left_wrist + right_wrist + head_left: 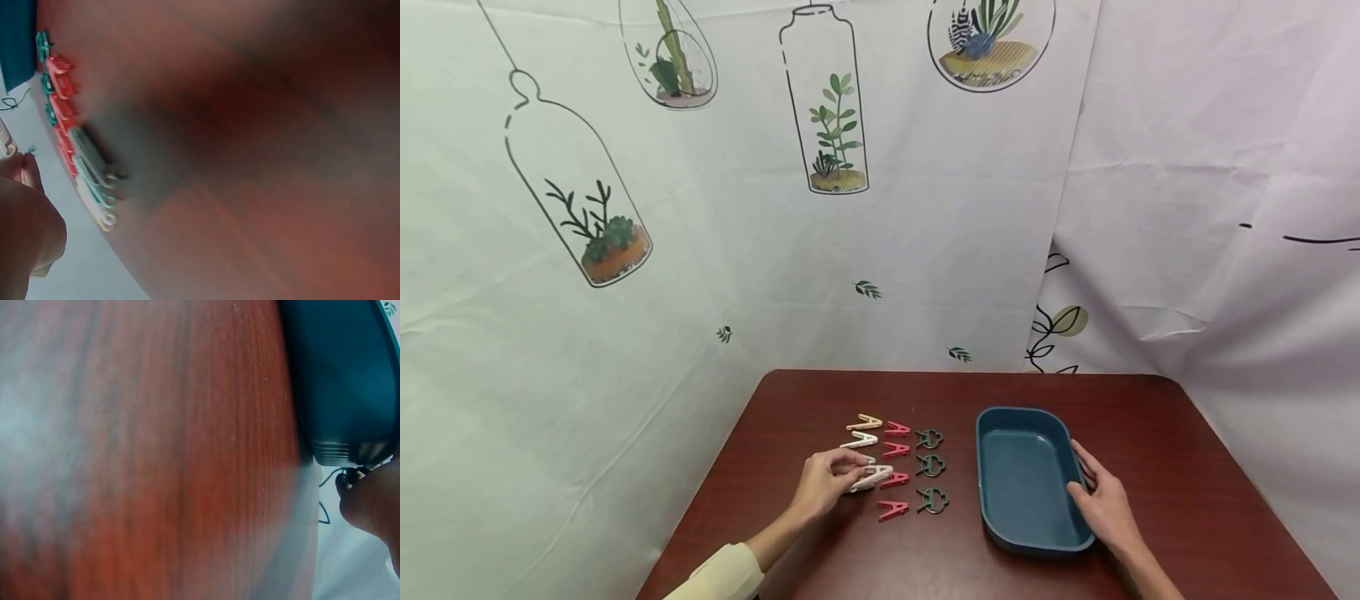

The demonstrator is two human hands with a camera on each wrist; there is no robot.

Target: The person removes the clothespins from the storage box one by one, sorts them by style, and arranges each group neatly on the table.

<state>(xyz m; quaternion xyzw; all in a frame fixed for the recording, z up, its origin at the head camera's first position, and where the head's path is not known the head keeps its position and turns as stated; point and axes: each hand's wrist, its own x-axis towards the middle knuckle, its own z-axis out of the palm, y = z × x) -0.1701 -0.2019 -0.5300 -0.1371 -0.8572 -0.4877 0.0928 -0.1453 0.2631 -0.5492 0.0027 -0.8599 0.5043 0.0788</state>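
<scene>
My left hand (831,483) pinches a white clothespin (874,474) between thumb and fingertips, above the left column of pegs. In the left wrist view the hand (28,212) shows at the left edge with the white clothespin (6,142) at its fingertips. My right hand (1103,504) grips the right wall of a blue plastic bin (988,521), thumb at the rim and fingers outside. Beside the left hand lie a white clothespin (860,440), a yellow clothespin (865,422) and several red clothespins (892,509). The left hand partly hides other pegs.
Three dark green ring-shaped clips (932,500) form a column between the red clothespins and the bin. Everything rests on a dark red-brown wooden table (940,567). A white printed cloth (910,233) hangs behind and beside the table.
</scene>
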